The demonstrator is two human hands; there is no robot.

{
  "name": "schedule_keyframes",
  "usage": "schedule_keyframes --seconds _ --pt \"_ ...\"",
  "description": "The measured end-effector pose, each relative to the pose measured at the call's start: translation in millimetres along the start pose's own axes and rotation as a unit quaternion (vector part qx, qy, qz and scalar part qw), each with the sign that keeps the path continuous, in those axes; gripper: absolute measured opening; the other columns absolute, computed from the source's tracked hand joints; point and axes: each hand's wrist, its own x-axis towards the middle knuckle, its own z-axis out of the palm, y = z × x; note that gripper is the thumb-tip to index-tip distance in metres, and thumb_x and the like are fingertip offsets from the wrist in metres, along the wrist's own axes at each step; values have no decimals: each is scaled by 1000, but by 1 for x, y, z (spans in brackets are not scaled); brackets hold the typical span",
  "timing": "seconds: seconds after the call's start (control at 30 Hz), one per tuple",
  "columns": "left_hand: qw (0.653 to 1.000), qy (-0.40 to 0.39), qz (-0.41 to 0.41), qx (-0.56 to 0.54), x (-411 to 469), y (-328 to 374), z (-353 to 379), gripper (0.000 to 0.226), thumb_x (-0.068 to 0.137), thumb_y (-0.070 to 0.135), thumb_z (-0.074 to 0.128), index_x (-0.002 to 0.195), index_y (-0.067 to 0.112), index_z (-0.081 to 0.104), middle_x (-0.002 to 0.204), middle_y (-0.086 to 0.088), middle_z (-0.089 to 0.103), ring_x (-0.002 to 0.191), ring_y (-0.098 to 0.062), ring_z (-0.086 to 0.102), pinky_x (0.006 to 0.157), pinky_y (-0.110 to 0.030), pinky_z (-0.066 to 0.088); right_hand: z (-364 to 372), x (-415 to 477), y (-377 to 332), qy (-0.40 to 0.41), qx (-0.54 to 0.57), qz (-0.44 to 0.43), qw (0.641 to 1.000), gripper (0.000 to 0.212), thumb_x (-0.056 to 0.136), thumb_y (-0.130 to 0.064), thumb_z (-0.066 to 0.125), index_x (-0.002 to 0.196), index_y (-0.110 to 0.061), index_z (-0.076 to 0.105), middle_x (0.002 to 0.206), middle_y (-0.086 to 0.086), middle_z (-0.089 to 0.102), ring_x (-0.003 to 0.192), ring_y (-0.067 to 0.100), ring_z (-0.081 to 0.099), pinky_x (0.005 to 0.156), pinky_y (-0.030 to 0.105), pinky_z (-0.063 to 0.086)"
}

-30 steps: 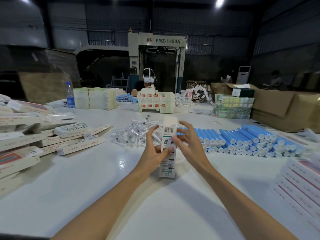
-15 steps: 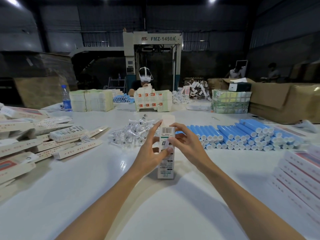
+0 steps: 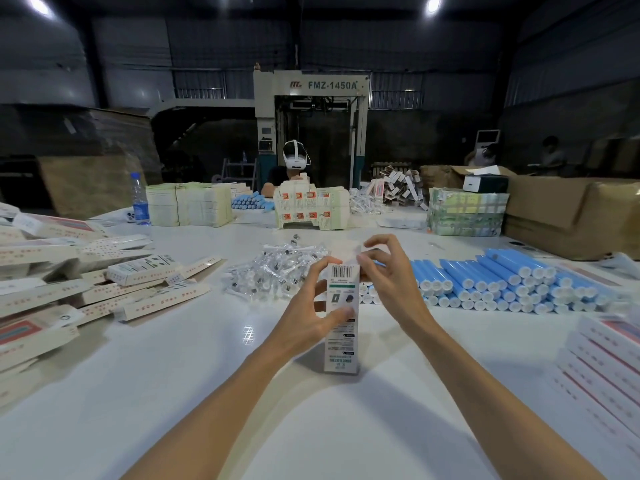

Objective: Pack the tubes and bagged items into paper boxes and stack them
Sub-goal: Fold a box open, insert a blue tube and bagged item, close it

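Observation:
A tall white paper box (image 3: 341, 327) with a barcode stands upright on the white table (image 3: 173, 393). My left hand (image 3: 311, 310) grips its left side, thumb across the front. My right hand (image 3: 384, 275) is at the box's top right corner, fingers curled over the top flap. Behind the box lies a heap of clear bagged items (image 3: 277, 271). Blue tubes with white caps (image 3: 502, 285) are stacked in rows to the right. Packed boxes (image 3: 114, 289) lie piled at the left.
Flat box blanks (image 3: 606, 368) lie at the right edge. Across the table sits a person with a headset (image 3: 294, 168) behind stacks of boxes (image 3: 308, 209). A water bottle (image 3: 139, 199), cardboard cartons (image 3: 571, 216) and a large machine (image 3: 311, 126) stand beyond.
The box's top flap, upright a second ago, is now folded down. My right hand has shifted up over the box top. My left hand keeps its grip.

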Motion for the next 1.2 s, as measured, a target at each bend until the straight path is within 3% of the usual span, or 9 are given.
schedule_keyframes --seconds 0.1,0.27,0.43,0.53,0.67,0.87,0.93,1.07,1.2 --pt "1000 -4 1 2 0 -1 0 83 88 39 82 153 46 31 126 20 70 120 -8 67 94 -35 56 -6 9 -6 -23 -34 4 999 26 104 -11 64 129 -14 59 92 12 76 83 30 77 73 37 65" --pt "1000 -4 -4 5 -1 -2 0 84 87 42 81 153 52 30 124 27 68 119 -2 67 90 -29 54 -6 14 -4 -29 -120 -48 991 4 104 -11 64 106 -14 64 89 4 75 77 22 75 67 39 65" --pt "1000 -4 -11 9 -3 -2 0 84 86 49 79 151 61 27 131 24 67 125 6 60 95 -28 54 -7 8 4 -18 -178 -72 981 15 104 -8 60 103 -23 62 92 -2 75 76 14 76 64 37 65" --pt "1000 -9 -11 8 -3 -1 -1 88 88 47 81 156 55 26 134 19 67 128 0 61 100 -36 55 -9 9 3 -29 -189 -72 979 9 105 -11 60 105 -20 61 93 1 76 76 14 76 63 37 65" --pt "1000 -22 -3 11 -2 -1 -2 88 89 43 81 158 52 27 130 25 66 124 -3 64 97 -37 57 -13 11 2 -32 -166 -82 982 4 105 -13 62 108 -16 63 91 3 77 77 14 77 64 35 65" --pt "1000 -28 5 10 -3 -1 -3 90 87 46 81 158 53 27 133 20 67 127 -7 63 101 -44 58 -16 11 7 -34 -140 -72 987 6 103 -9 64 99 -12 66 94 2 77 79 19 78 62 40 65" --pt "1000 -29 3 7 -2 -2 -3 90 88 45 82 158 52 27 134 18 67 129 -7 62 101 -41 57 -15 11 8 -38 -150 -74 985 11 104 -10 62 97 -18 65 92 0 77 78 19 77 61 41 65" --pt "1000 -29 -4 7 -3 -3 -5 86 89 45 80 156 55 26 133 27 65 130 2 58 91 -21 54 -10 7 6 -61 -129 -71 987 9 107 -24 60 100 -23 65 95 -4 76 88 21 76 70 39 65" --pt "1000 -20 -2 9 -3 -2 -3 87 88 46 80 156 53 27 135 30 61 131 6 56 94 -30 55 -8 7 1 -46 -32 -7 998 17 106 -26 63 98 -13 71 95 4 77 92 25 76 77 38 65"
